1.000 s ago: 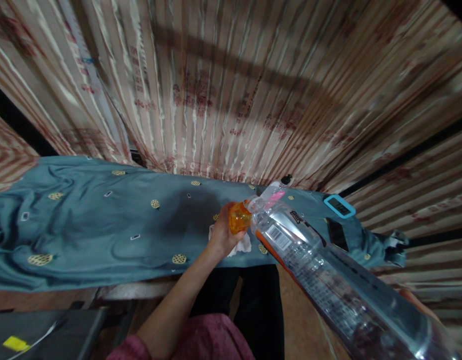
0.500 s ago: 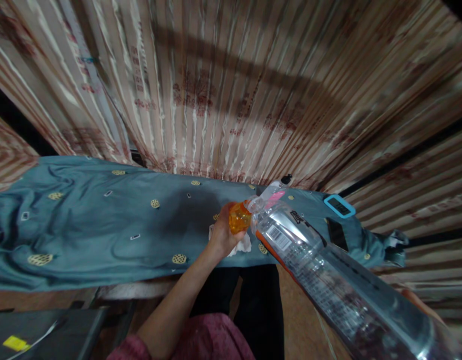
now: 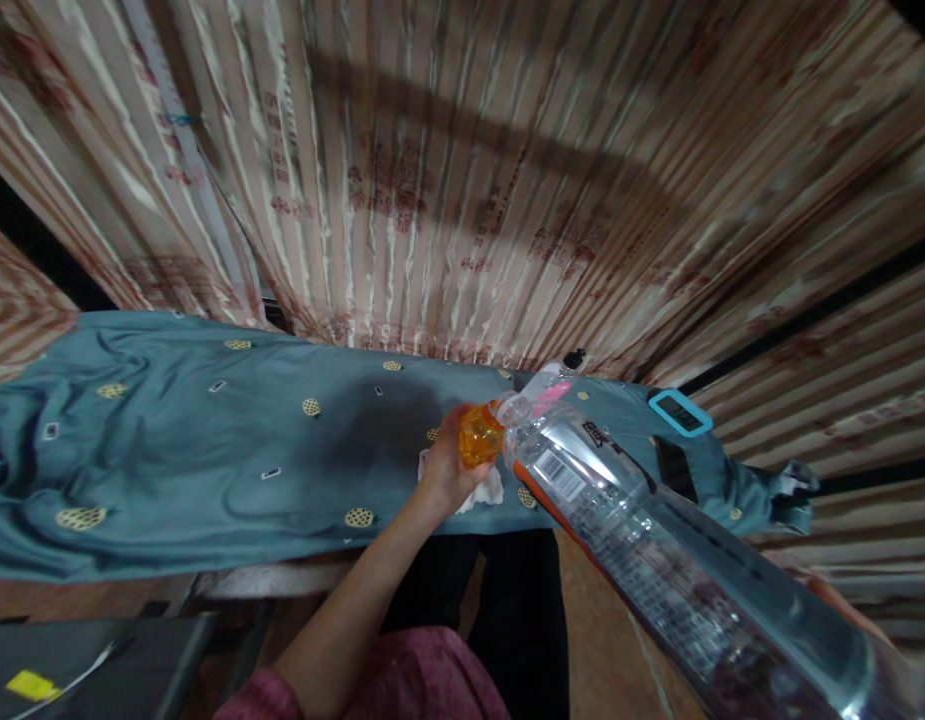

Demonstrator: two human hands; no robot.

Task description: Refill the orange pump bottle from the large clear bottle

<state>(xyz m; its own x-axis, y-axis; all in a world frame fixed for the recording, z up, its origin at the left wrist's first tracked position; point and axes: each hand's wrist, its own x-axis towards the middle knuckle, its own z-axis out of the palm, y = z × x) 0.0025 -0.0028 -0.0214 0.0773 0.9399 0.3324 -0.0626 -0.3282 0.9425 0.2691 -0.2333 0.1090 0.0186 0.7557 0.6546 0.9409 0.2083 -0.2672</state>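
My left hand (image 3: pixel 447 470) is closed round a small see-through orange cup (image 3: pixel 481 437), above the cloth-covered table. A large clear plastic bottle (image 3: pixel 642 540) slants from the lower right, its neck meeting the cup's rim; I cannot make out any liquid flowing. The bottle's label bears a barcode. Part of my right hand (image 3: pixel 844 605) shows behind the bottle's lower end, gripping it, with most fingers hidden. Beneath my left hand lies a crumpled white tissue (image 3: pixel 486 494). Just beyond the bottle's neck is a clear container with a black cap (image 3: pixel 574 358) and a pink patch.
A blue-framed digital timer (image 3: pixel 681 412) and a dark phone (image 3: pixel 675 470) lie at the right on the teal pineapple-print cloth (image 3: pixel 207 450). Pleated curtains (image 3: pixel 402 180) hang behind. At lower left a grey surface (image 3: pixel 132 660) holds a yellow tag (image 3: pixel 32 686) with a white cable.
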